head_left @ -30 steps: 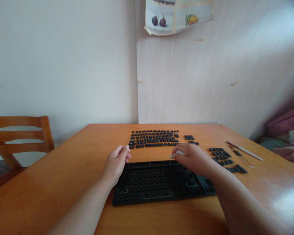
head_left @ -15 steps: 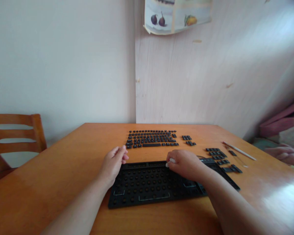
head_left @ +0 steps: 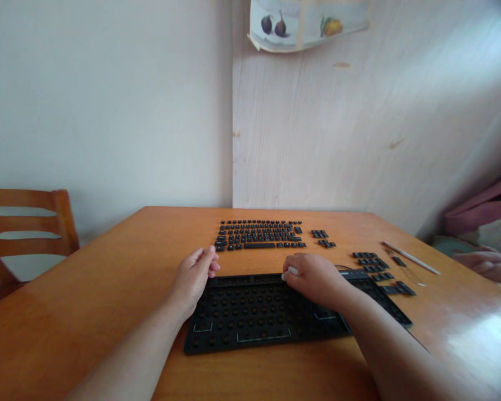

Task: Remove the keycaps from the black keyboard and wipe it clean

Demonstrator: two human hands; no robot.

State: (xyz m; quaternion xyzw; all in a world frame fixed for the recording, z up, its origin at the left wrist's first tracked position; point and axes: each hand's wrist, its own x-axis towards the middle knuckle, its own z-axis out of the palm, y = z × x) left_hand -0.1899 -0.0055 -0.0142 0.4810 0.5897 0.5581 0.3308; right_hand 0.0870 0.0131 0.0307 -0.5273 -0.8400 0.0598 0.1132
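Observation:
A black keyboard base (head_left: 254, 314) with its keycaps removed lies on the orange wooden table (head_left: 108, 289) in front of me. My left hand (head_left: 194, 278) rests at the base's upper left corner, fingers loosely curled and pinched together. My right hand (head_left: 315, 278) lies over the top edge of the base, closed on a small white wad (head_left: 291, 272) pressed against it. The removed keycaps (head_left: 259, 235) are laid out in rows farther back.
More keycap groups (head_left: 376, 268) lie to the right, with a thin white tool (head_left: 409, 257) beyond them. A wooden chair (head_left: 25, 228) stands at the left. A pale wooden panel and wall rise behind the table. Pink fabric (head_left: 480, 223) sits at the far right.
My right hand with the white wad slid a little left along the base's top edge, uncovering the base's right end. The left hand stayed put. The view shifted slightly.

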